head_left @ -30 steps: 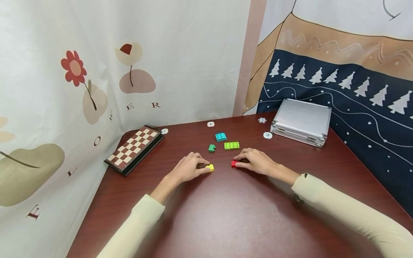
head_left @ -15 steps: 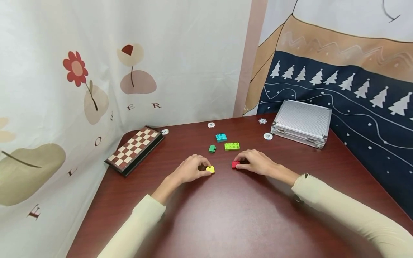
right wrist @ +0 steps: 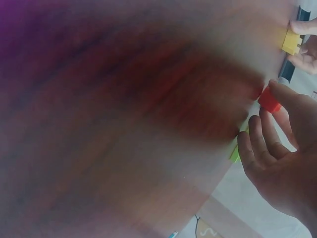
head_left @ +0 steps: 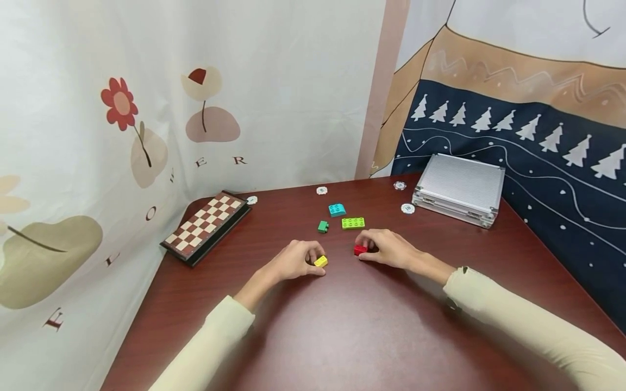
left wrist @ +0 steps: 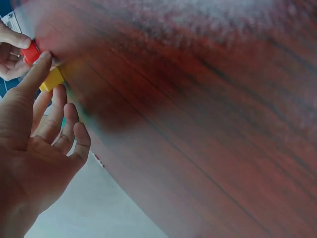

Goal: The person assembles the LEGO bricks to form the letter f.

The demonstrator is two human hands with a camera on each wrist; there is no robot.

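Observation:
Between the thumb and fingers of my left hand [head_left: 293,260] is a small yellow toy brick [head_left: 320,262], low over the table and turned at an angle. In the left wrist view the thumb tip lies close above the yellow brick [left wrist: 52,79], with the fingertips below it. My right hand [head_left: 391,250] pinches a red toy brick [head_left: 360,250] by thumb and fingers, a short gap to the right of the yellow one. Just beyond the hands lie a green brick [head_left: 323,227], a lime brick [head_left: 353,223] with studs up, and a teal brick [head_left: 336,209] with a curved end.
A folding chessboard [head_left: 205,224] lies at the left edge of the brown table [head_left: 381,326]. At the back right stands a silver case [head_left: 459,182]. Several poker chips, one a white chip [head_left: 408,208], are spread along the far side. Printed curtains [head_left: 293,98] hang behind.
The yellow brick has turned in my left hand, and its thumb has shifted toward me, lower in the view. The red brick has tilted slightly in the right hand. The other bricks stay put.

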